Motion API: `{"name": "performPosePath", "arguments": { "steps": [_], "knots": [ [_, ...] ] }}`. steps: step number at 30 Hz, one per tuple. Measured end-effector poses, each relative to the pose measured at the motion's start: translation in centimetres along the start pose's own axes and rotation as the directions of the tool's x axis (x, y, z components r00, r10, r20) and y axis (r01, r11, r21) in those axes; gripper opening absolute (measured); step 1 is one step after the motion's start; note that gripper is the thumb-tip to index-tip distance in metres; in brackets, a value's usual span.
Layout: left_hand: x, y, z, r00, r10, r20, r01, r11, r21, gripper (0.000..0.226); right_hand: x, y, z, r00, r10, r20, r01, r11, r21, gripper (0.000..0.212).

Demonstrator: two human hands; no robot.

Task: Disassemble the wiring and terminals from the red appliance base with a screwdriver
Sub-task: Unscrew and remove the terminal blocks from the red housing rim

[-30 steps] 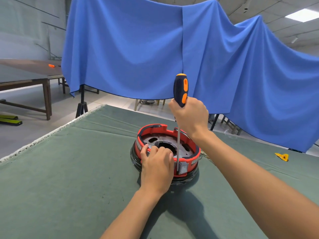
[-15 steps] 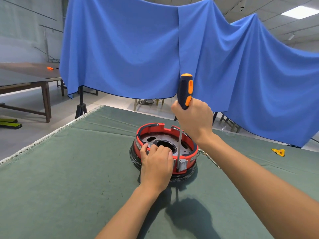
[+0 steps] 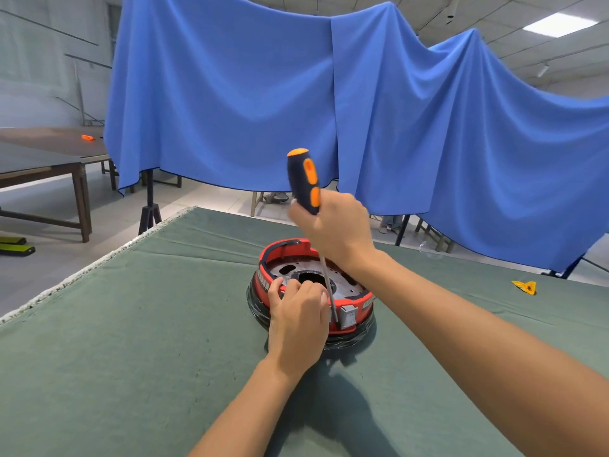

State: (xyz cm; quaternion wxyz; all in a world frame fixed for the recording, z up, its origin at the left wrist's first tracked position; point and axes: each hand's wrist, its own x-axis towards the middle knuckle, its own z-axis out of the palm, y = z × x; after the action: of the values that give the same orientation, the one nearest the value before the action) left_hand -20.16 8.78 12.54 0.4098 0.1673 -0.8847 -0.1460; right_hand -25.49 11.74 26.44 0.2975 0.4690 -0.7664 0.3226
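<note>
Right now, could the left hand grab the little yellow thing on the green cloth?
Probably not. The left hand grips the red base, and the yellow thing lies far off on the right, beyond the right arm holding the screwdriver.

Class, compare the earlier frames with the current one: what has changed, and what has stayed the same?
The screwdriver, upright before, now leans with its handle tipped left; the right hand still grips it, its tip still at the red base's near rim. The left hand stays on the base, which has not moved.
</note>
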Motion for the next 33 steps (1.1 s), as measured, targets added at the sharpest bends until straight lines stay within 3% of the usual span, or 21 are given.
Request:
{"name": "performPosePath", "arguments": {
  "steps": [3, 6, 10, 19, 33],
  "knots": [
    [-0.1, -0.3, 0.5, 0.999, -0.016, 0.043, 0.016, 1.0, 0.009, 0.049, -0.1, 0.9, -2.4, 0.974, 0.143, -0.178, -0.122, 0.985, 0.125, 0.04],
    [-0.1, -0.4, 0.7, 1.0, -0.018, 0.025, 0.018, 1.0, -0.003, 0.05, 0.1, 2.2, -5.0, 0.913, 0.229, -0.338, -0.152, 0.959, 0.24, 0.04],
    [-0.1, -0.4, 0.8, 1.0, -0.01, 0.003, 0.01, 1.0, 0.0, 0.048, 0.0, 4.1, -7.2, 0.853, 0.31, -0.42, -0.185, 0.932, 0.313, 0.039],
    [-0.2, -0.4, 0.7, 1.0, -0.007, 0.01, 0.007, 1.0, -0.013, 0.045, -0.9, 6.3, -5.8, 0.857, 0.329, -0.395, -0.216, 0.928, 0.305, 0.04],
    [-0.2, -0.3, 0.7, 0.999, -0.015, 0.029, 0.015, 1.0, 0.02, 0.046, -1.2, 7.4, -2.1, 0.824, 0.494, -0.278, -0.412, 0.858, 0.307, 0.041]
  ]
}}
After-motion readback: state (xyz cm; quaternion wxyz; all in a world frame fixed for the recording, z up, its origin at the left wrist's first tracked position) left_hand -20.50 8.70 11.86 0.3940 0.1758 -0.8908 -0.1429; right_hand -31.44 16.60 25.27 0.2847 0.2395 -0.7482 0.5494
